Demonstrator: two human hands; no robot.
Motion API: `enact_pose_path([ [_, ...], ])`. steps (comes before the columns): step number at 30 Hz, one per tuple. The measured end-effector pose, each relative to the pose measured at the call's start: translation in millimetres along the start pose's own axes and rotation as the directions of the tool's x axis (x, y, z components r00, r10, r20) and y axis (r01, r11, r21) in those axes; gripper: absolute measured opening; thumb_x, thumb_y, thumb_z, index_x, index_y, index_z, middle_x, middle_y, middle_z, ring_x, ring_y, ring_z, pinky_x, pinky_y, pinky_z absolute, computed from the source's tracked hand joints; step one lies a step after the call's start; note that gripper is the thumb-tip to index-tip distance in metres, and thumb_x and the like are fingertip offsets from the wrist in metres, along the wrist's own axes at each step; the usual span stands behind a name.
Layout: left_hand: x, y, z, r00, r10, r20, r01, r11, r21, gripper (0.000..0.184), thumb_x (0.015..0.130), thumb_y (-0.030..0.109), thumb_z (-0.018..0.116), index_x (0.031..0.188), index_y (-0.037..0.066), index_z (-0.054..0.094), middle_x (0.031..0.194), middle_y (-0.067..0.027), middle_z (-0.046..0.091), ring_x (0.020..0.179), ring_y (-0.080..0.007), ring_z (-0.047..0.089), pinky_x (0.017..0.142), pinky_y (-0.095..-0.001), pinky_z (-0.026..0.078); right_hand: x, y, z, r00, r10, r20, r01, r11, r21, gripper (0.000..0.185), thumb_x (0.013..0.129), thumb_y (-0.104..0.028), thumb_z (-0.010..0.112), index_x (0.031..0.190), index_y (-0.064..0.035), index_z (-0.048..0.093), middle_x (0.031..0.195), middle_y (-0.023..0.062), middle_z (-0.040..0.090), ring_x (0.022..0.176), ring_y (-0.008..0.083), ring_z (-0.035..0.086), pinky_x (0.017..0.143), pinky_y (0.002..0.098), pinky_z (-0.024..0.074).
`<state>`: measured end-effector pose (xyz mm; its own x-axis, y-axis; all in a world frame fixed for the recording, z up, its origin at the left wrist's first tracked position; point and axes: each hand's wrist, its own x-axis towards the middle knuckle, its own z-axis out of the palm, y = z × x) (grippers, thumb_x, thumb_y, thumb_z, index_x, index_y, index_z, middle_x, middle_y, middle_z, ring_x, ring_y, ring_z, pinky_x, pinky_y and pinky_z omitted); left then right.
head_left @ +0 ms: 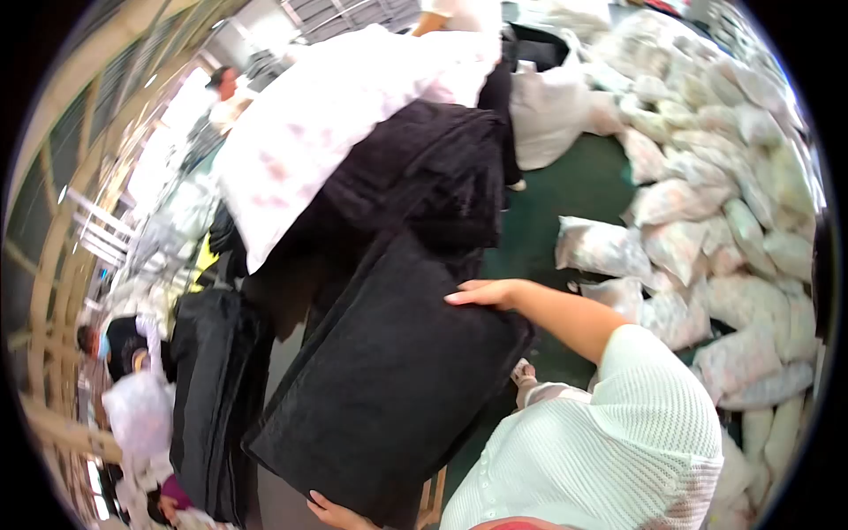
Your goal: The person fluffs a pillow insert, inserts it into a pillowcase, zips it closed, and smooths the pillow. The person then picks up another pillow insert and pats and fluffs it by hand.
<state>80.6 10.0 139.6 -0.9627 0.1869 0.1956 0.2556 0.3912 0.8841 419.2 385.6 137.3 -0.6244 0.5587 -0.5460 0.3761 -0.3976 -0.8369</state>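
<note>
A folded piece of thick black plush fabric (380, 371) lies in front of me on a pile of similar black cloth. My right hand (488, 293) rests on its upper right part, fingers stretched out flat on the surface. At the bottom of the view, my left hand (336, 514) touches the near lower edge with its fingers extended; the picture's edge cuts off part of it. Behind this piece, more crumpled dark fabric (424, 168) is heaped up, partly under a large white cloth with faint pink patches (327, 115).
Left stands another black folded stack (216, 397). Many stuffed, see-through bags (680, 203) cover the right side of the dark green floor (561, 199). A large white sack (548, 115) stands beyond. One person (132, 349) is at left; others are further back.
</note>
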Motion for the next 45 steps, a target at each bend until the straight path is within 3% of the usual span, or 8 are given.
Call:
enact_pose_path([
  [7,-75.5,154.1,143.9,0.507,0.663,0.552,-0.328,0.74,-0.587,0.068,0.097,0.048,0.047,0.139,-0.005,0.041,0.143,-0.0181,0.043,0.13,-0.028,0.043,0.11,-0.0388,0.03,-199.8,258.3,-123.1,0.777,0.043,-0.628,0.526,0.503,0.686,0.051,0.093,-0.025,0.058,0.136,-0.0009,0.046,0.13,0.012,0.058,0.112,0.0234,0.061,0.098,0.0376,0.049],
  [18,-247.1,270.9,384.7,0.057,0.741,0.669,-0.171,0.667,-0.725,0.036,0.092,0.013,0.06,0.124,-0.002,0.059,0.127,-0.0142,0.06,0.114,-0.0229,0.059,0.094,-0.0299,0.046,-301.7,353.7,-153.4,0.062,0.116,-0.991,0.998,0.015,0.064,0.054,0.094,-0.036,0.058,0.132,0.0017,0.05,0.13,0.0145,0.057,0.12,0.0317,0.053,0.106,0.0429,0.0408],
  [30,-293.3,205.4,461.4,0.47,0.191,0.862,0.093,0.96,-0.263,0.027,0.095,0.007,0.056,0.118,-0.006,0.061,0.108,-0.0163,0.068,0.095,-0.0202,0.067,0.085,-0.0296,0.052,-188.8,30.0,-747.5,-0.06,-0.063,-0.996,0.981,-0.19,-0.047,0.053,0.081,-0.022,0.078,0.12,0.0065,0.057,0.119,0.0152,0.063,0.107,0.0308,0.06,0.097,0.0411,0.0483],
  [32,-294.3,162.1,464.3,0.568,0.043,0.822,0.254,0.941,-0.225,0.029,0.096,0.012,0.058,0.119,-0.005,0.059,0.104,-0.014,0.068,0.089,-0.0193,0.067,0.08,-0.0299,0.054,-113.3,-21.9,-872.1,-0.244,-0.074,-0.967,0.912,0.322,-0.255,0.072,0.084,-0.045,0.072,0.131,0.0037,0.048,0.132,0.0151,0.055,0.114,0.0314,0.056,0.09,0.0423,0.0515],
  [34,-304.9,167.9,466.6,0.595,-0.076,0.8,0.246,0.965,-0.091,0.029,0.096,0.013,0.059,0.119,-0.005,0.06,0.103,-0.014,0.068,0.088,-0.0191,0.067,0.079,-0.0295,0.054,-67.1,-73.3,-876.8,-0.084,0.003,-0.996,0.277,0.961,-0.021,0.074,0.089,-0.056,0.057,0.133,0.0023,0.044,0.119,0.022,0.061,0.103,0.0386,0.061,0.072,0.0495,0.0543],
  [38,-311.5,137.8,470.4,0.598,-0.193,0.778,0.296,0.955,0.009,0.029,0.095,0.015,0.059,0.116,-0.005,0.06,0.099,-0.0141,0.069,0.085,-0.0187,0.068,0.075,-0.0286,0.054,49.4,-13.6,-866.6,0.345,-0.228,-0.91,-0.458,0.806,-0.376,0.048,0.095,-0.038,0.047,0.113,0.0037,0.062,0.121,0.0265,0.059,0.112,0.0406,0.057,0.098,0.0455,0.0433],
  [43,-319.7,163.2,456.6,0.557,-0.186,0.809,0.191,0.977,0.093,0.024,0.094,0.004,0.056,0.114,-0.007,0.063,0.102,-0.0172,0.069,0.09,-0.0181,0.068,0.082,-0.0285,0.053,143.6,307.2,-718.9,0.818,-0.469,-0.334,-0.316,0.12,-0.941,0.02,0.082,-0.022,0.06,0.082,-0.0051,0.07,0.078,0.0157,0.067,0.076,0.0336,0.065,0.066,0.0454,0.0527],
  [45,-323.2,178.4,447.4,0.597,-0.152,0.787,0.145,0.986,0.08,0.023,0.093,0.005,0.057,0.113,-0.006,0.064,0.098,-0.0156,0.07,0.086,-0.0173,0.068,0.079,-0.0279,0.053,96.1,368.2,-596.9,0.912,0.207,-0.354,-0.384,0.737,-0.557,0.022,0.083,-0.025,0.059,0.094,-0.0095,0.07,0.085,0.008,0.067,0.078,0.0259,0.063,0.062,0.044,0.0527],
])
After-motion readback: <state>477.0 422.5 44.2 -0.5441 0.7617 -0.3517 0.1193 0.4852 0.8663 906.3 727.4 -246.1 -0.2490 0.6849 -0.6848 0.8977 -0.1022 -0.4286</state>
